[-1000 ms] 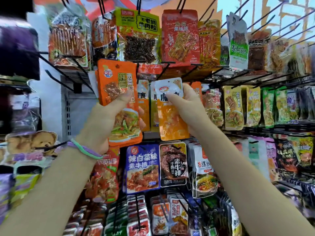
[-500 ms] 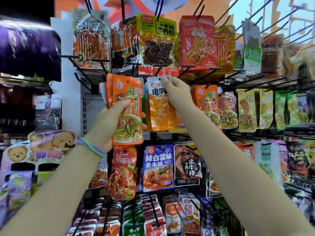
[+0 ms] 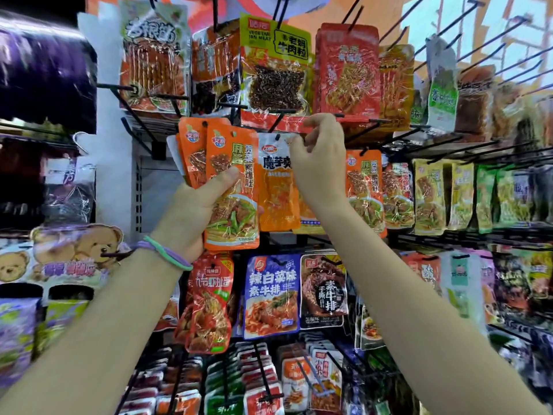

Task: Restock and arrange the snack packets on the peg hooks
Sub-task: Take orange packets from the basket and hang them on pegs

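Orange-white packet [image 3: 276, 187] hangs mid-row, top edge at a black peg hook [image 3: 276, 124]; whether its hole is on the hook, cannot tell; right hand [image 3: 318, 158] covers its upper right corner, thumb and forefinger curled in a pinch near the hook tip; what they pinch is blurred, cannot tell if it's the packet. Left hand [image 3: 191, 211] just left of it, fingers [image 3: 226, 178] wrapped round a fanned stack of orange packets [image 3: 230, 187], thumb across the front one; green and purple bands [image 3: 167, 254] on that wrist. Same orange packets [image 3: 363, 187] hang just right of the right hand. Blue packet [image 3: 272, 295] and black packet [image 3: 323, 290] on the row below; yellow-green packet [image 3: 275, 64] above.
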Motion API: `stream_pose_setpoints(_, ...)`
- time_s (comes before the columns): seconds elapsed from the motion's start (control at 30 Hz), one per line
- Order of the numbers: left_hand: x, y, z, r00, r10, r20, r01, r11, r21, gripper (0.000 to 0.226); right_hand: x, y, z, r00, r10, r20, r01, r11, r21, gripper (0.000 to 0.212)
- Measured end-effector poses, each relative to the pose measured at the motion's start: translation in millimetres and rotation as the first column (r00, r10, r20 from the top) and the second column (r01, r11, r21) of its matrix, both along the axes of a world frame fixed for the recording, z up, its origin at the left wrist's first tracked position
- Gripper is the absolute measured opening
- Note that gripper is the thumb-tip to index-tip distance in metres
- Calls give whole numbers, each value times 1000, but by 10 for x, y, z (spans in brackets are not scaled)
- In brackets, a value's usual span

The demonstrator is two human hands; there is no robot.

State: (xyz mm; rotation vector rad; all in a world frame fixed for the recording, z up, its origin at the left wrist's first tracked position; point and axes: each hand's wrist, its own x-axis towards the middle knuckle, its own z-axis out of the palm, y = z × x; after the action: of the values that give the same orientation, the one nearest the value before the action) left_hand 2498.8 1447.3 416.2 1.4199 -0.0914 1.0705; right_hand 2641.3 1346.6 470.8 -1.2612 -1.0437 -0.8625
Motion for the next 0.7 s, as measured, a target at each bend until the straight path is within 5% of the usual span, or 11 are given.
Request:
stream_pose_setpoints(0.07,34,-1,0,999,36,36,-36,999,8,43,-76,-87,-67,996,47,76,-50,998,35,12)
stream_pose_setpoints(0.17,99,-86,5,996,41,86,-44,998,38,39,-166,-170,-147,930,348,-122,-366,908,-202,40)
stream_pose_setpoints(0.3,238,-234,27,997,44,61,-50,994,96,43,-39,-186,-237,798,518,-309,-591,773,-229,15)
stream_pose_setpoints(0.47,434,-330,97,983,176,-59,-171,982,81,44,426,-410,-231,820,428,-379,-482,874,-55,56)
stream_pose_setpoints(0.6,567,-539,125,969,149,-199,-115,979,171,59,885,-649,-197,881,265,-392,-299,954,-26,42)
stream_pose_setpoints(0.7,709,-652,109,978,68,-200,-37,988,150,57,1078,-765,-122,907,176,-382,-210,976,-48,62)
